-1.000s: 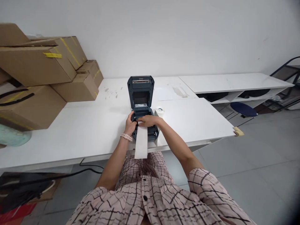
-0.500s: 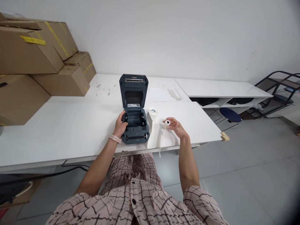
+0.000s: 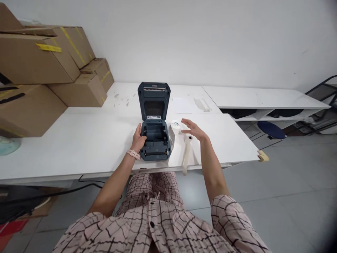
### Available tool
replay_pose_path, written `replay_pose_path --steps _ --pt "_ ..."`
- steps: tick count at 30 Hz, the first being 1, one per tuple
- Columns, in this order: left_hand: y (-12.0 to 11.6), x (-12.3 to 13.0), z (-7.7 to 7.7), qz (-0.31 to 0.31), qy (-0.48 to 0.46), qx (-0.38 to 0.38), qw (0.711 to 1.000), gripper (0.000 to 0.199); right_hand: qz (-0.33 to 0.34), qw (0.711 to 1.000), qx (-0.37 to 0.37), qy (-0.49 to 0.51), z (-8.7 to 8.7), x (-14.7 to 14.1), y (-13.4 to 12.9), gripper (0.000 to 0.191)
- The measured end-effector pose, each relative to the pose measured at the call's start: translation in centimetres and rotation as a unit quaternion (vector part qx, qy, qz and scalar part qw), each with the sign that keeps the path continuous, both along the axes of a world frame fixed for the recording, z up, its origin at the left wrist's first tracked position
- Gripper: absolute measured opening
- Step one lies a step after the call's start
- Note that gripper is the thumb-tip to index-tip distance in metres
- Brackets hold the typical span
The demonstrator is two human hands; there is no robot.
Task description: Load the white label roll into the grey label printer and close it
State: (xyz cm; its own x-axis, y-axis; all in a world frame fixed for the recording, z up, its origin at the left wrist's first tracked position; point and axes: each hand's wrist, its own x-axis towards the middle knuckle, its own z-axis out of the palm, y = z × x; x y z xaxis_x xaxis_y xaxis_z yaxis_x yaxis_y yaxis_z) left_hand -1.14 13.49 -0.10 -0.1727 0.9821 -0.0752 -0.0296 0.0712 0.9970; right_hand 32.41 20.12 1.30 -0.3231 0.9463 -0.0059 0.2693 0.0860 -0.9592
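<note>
Room: plain white wall at the back, grey tiled floor, a dark stool and a low white shelf unit way off to the right of the printer.
Surface: long white table, pretty scuffed behind the printer; stack of cardboard boxes piled on it well left of the printer.
Printer: small dark label printer near the table's front edge, lid flipped up and standing open, paper bay looks bare inside.
Left hand: left hand rests on the printer's left side, fingers curled onto the edge of the open bay, thumb outside on the casing. Pinkish watch strap on that wrist.
Right hand: right hand hovers just right of the printer, fingers spread and loose, gripping nothing.
Loose roll: small white paper roll lies on the table just under those fingertips, apart from them as far as I can tell, its strip trailing over the front edge.
Other roll: second white roll sits right against the printer's right side, just left of the open hand.
</note>
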Motion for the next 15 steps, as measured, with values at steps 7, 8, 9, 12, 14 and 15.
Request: replay_pose_path --steps 7,8,9,12,14,15 --pt "-0.3 0.1 0.1 -0.003 -0.014 0.002 1.000 0.106 0.002 0.994 -0.034 -0.108 0.2 -4.2 2.0 0.063" --pt "-0.3 0.1 0.1 -0.004 -0.018 0.007 1.000 0.105 -0.010 0.993 -0.030 -0.112 0.3 -4.4 1.8 0.060" --pt "-0.3 0.2 0.0 -0.007 -0.022 0.012 1.000 0.105 -0.020 0.993 -0.026 -0.114 0.6 -4.5 1.6 0.058" --pt "-0.2 0.2 -0.3 -0.010 -0.028 0.021 0.999 0.104 -0.024 0.996 0.013 -0.080 2.4 -4.8 0.6 0.054" --pt "-0.1 0.2 -0.5 -0.008 -0.026 0.024 0.999 0.103 -0.005 0.997 0.058 -0.046 4.2 -5.4 -0.1 0.051" --pt "-0.1 0.2 -0.6 -0.007 -0.026 0.026 0.999 0.103 0.008 0.996 0.082 -0.042 5.2 -6.0 -0.5 0.050"
